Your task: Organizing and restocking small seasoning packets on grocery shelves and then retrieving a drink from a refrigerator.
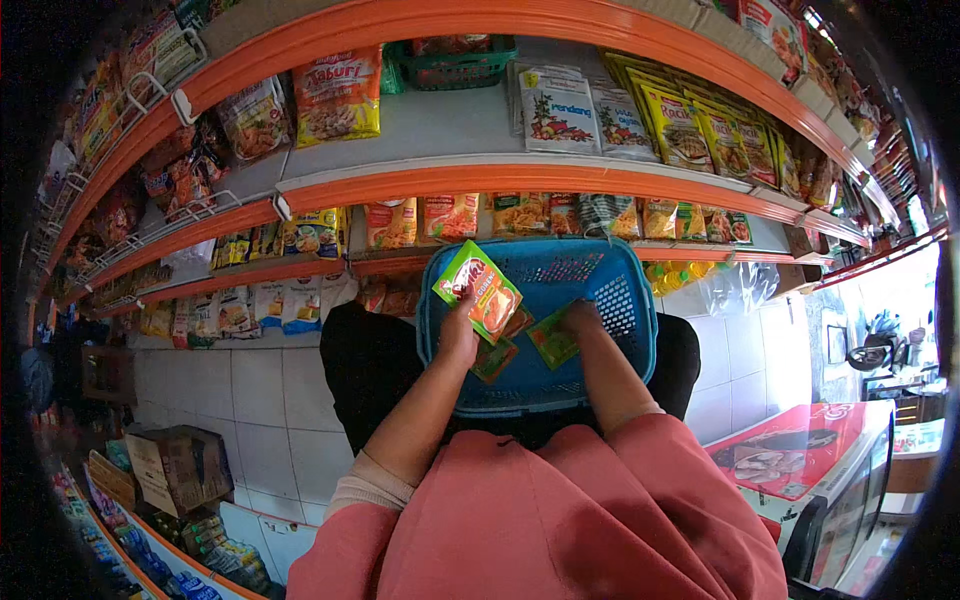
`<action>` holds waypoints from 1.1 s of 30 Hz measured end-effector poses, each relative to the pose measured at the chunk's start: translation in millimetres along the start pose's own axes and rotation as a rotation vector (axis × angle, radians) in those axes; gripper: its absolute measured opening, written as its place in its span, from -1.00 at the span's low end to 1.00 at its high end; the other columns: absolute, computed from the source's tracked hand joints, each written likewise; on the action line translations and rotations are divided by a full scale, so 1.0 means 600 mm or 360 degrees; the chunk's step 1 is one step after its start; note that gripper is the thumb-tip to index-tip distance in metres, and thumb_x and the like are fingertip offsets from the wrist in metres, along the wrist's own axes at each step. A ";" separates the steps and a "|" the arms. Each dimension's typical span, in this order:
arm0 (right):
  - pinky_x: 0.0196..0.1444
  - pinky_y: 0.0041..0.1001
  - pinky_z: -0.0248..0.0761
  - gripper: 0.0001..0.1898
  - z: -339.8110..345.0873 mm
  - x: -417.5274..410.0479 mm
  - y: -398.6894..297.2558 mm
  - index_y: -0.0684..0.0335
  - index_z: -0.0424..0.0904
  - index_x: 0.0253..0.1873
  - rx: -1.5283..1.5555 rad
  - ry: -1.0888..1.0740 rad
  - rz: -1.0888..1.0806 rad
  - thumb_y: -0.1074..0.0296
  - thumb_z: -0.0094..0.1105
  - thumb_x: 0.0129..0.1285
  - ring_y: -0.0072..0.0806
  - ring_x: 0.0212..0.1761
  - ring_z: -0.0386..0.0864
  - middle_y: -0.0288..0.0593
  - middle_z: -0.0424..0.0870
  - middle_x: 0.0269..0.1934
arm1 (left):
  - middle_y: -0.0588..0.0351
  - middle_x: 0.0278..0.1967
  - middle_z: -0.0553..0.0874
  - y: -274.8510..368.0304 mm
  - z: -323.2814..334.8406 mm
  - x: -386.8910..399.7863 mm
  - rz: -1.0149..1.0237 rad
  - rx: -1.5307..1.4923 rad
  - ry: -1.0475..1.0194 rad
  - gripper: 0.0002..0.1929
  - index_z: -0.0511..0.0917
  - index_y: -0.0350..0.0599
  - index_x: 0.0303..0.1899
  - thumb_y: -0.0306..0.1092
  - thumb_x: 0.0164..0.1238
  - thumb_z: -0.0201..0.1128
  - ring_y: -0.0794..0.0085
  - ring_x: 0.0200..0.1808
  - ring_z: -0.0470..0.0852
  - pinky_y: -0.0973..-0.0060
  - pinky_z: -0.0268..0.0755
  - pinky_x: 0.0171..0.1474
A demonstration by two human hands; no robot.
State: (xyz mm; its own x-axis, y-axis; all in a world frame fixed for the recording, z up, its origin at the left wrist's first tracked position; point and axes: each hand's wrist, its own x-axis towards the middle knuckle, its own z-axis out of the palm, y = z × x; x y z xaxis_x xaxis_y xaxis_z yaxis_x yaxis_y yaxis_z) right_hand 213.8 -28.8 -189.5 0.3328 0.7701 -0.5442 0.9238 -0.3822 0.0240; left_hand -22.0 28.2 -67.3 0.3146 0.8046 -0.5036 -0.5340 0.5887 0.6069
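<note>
A blue plastic basket (480,395) with perforated walls rests in front of me between my knees. My left hand (459,330) holds a green and orange seasoning sachet (491,296) upright above the basket's left side. Inside the basket, my right hand (583,321) is on a green sachet (553,341), gripping its upper right part; the fingertips are in shadow. Another green sachet (494,361) lies in the basket below my left hand, with part of a further packet (519,321) behind it.
Orange-edged shelves (525,180) with seasoning packets cross in front. A green basket (457,67) stands on the upper shelf. A cardboard box (180,466) sits on the tiled floor at left. A red-topped freezer (806,450) stands at right, and a clear plastic bag (742,289) hangs by the shelf.
</note>
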 end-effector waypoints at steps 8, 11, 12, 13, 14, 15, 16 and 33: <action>-0.06 -0.24 0.49 -0.48 -0.017 -0.058 0.109 0.32 0.51 -0.02 0.0346 0.0198 0.0764 0.10 0.29 -0.05 -0.16 -0.01 0.58 0.03 0.56 -0.04 | 0.01 0.04 0.55 -0.019 0.074 0.010 -0.0114 -0.0093 -0.0210 -0.60 0.37 -0.27 0.10 -0.22 0.34 0.12 0.30 0.05 0.56 0.38 0.36 0.10; -0.04 -0.25 0.49 -0.36 -0.080 -0.078 0.098 0.34 0.53 -0.03 0.0397 -0.0068 0.0488 0.06 0.43 -0.23 -0.10 -0.03 0.58 0.11 0.58 -0.07 | 0.01 0.02 0.55 -0.017 0.061 0.012 -0.0132 -0.0099 -0.0195 -0.59 0.37 -0.27 0.09 -0.20 0.34 0.13 0.27 0.03 0.56 0.35 0.37 0.10; -0.03 -0.26 0.48 -0.38 -0.133 -0.101 0.083 0.33 0.53 -0.02 0.0297 -0.0333 0.0238 0.07 0.41 -0.21 -0.09 -0.06 0.59 0.15 0.58 -0.08 | 0.01 0.02 0.55 -0.007 0.061 0.003 -0.0173 -0.0114 -0.0176 -0.59 0.37 -0.27 0.09 -0.20 0.33 0.13 0.25 0.03 0.56 0.33 0.38 0.10; -0.03 -0.26 0.48 -0.38 -0.164 -0.118 0.087 0.33 0.53 -0.02 0.0290 -0.0329 0.0250 0.07 0.41 -0.21 -0.09 -0.06 0.59 0.15 0.58 -0.08 | 0.01 0.02 0.55 -0.002 0.071 -0.005 -0.0231 -0.0126 -0.0181 -0.59 0.37 -0.26 0.09 -0.20 0.33 0.14 0.24 0.02 0.57 0.30 0.40 0.09; -0.03 -0.26 0.47 -0.40 -0.187 -0.134 0.091 0.37 0.50 0.01 0.0501 -0.0197 0.0175 0.12 0.35 -0.14 -0.10 -0.07 0.60 0.17 0.58 -0.08 | 0.01 0.02 0.55 0.003 0.078 -0.011 -0.0240 -0.0131 -0.0192 -0.59 0.37 -0.26 0.09 -0.20 0.33 0.14 0.24 0.02 0.57 0.30 0.40 0.09; -0.02 -0.25 0.46 -0.43 -0.212 -0.151 0.093 0.40 0.46 0.04 0.0709 -0.0064 0.0093 0.17 0.29 -0.07 -0.11 -0.07 0.60 0.19 0.58 -0.07 | 0.00 0.02 0.55 0.010 0.082 -0.014 -0.0279 -0.0141 -0.0208 -0.59 0.37 -0.26 0.09 -0.20 0.33 0.14 0.22 0.02 0.57 0.27 0.41 0.08; -0.02 -0.27 0.45 -0.45 -0.251 -0.181 0.081 0.39 0.41 0.10 0.0915 -0.0046 0.0101 0.23 0.24 0.00 -0.12 -0.06 0.60 0.16 0.58 -0.06 | 0.00 0.02 0.55 0.016 0.079 -0.015 -0.0310 -0.0152 -0.0211 -0.59 0.38 -0.25 0.09 -0.20 0.32 0.15 0.21 0.01 0.57 0.24 0.42 0.07; 0.37 0.12 -0.42 -0.11 -0.283 -0.301 -0.116 0.03 -0.06 0.44 0.0441 0.0608 -0.1039 -0.21 0.11 0.09 -0.22 0.50 -0.29 -0.16 -0.29 0.48 | 0.01 0.12 0.47 0.039 0.076 -0.038 -0.0328 -0.0462 -0.0732 -0.30 0.32 -0.16 0.18 0.31 0.30 -0.14 0.22 0.13 0.47 0.22 0.34 0.15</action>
State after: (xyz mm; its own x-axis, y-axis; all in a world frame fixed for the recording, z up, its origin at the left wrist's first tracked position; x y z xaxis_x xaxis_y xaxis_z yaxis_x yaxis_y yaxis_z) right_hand 121.7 -54.4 49.7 -0.1700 0.9841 -0.0507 0.8903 0.1313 -0.4360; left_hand -5.9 27.1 -13.4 0.7086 0.6653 -0.2352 -0.5987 0.7433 0.2984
